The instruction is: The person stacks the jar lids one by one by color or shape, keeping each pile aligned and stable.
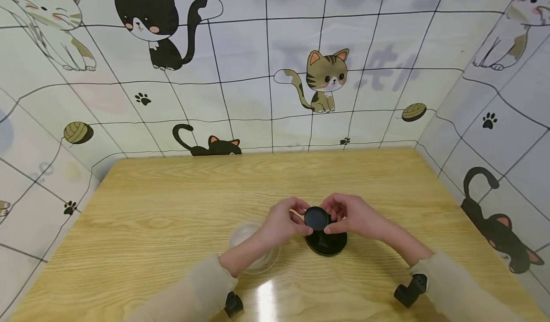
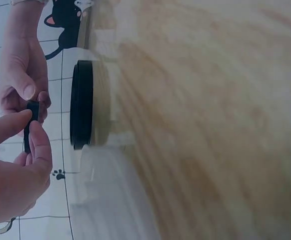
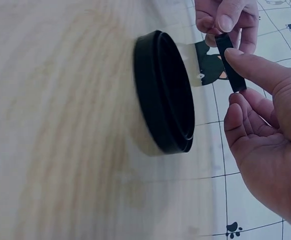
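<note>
Both hands hold a small black round cap (image 1: 316, 218) between them, over the table. My left hand (image 1: 281, 220) pinches its left edge between thumb and fingers, and my right hand (image 1: 355, 216) pinches the right edge. The wrist views show the cap (image 3: 230, 62) edge-on, thin and tilted. Below it, apart from the hands, a larger black round lid (image 1: 327, 244) lies on the table; its raised rim (image 2: 82, 105) shows in the left wrist view. Left of that lid, a clear round container (image 1: 243, 232) stands partly hidden behind my left forearm.
The wooden table (image 1: 180, 202) has a light spot reflected near its front. Cloth walls (image 1: 245, 49) printed with cats and grid lines rise at the back and both sides. Small black devices (image 1: 411, 290) are strapped at both sleeve cuffs.
</note>
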`<state>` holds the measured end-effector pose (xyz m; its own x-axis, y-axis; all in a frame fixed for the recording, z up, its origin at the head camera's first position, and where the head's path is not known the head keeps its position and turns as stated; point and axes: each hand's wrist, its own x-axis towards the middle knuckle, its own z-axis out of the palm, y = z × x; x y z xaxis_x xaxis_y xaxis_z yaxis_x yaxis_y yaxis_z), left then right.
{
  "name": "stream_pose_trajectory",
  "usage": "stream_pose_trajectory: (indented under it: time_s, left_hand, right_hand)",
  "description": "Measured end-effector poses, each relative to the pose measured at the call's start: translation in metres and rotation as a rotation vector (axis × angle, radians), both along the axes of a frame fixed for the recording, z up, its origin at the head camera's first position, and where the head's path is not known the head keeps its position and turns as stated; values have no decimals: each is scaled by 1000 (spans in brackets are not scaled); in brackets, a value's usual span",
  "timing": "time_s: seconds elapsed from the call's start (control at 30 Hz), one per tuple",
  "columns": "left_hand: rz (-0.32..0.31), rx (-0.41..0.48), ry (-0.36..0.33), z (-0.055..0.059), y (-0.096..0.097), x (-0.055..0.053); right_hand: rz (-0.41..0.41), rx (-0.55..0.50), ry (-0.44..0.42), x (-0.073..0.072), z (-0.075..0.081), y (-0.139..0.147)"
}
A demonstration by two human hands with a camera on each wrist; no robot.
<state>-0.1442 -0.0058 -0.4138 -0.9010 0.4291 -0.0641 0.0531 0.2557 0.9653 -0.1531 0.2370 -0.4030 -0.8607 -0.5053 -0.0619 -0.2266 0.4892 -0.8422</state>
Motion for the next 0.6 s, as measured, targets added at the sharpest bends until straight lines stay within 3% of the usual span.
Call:
stream_pose_trajectory:
  time_s: [0.33, 0.6]
  left_hand:
    - [10, -42, 19, -14, 13, 12]
    - [11, -76, 33, -20, 15, 15]
  right_hand:
    - [-14, -5, -42, 12, -19, 9]
    - [-4, -10, -22, 14, -27, 11]
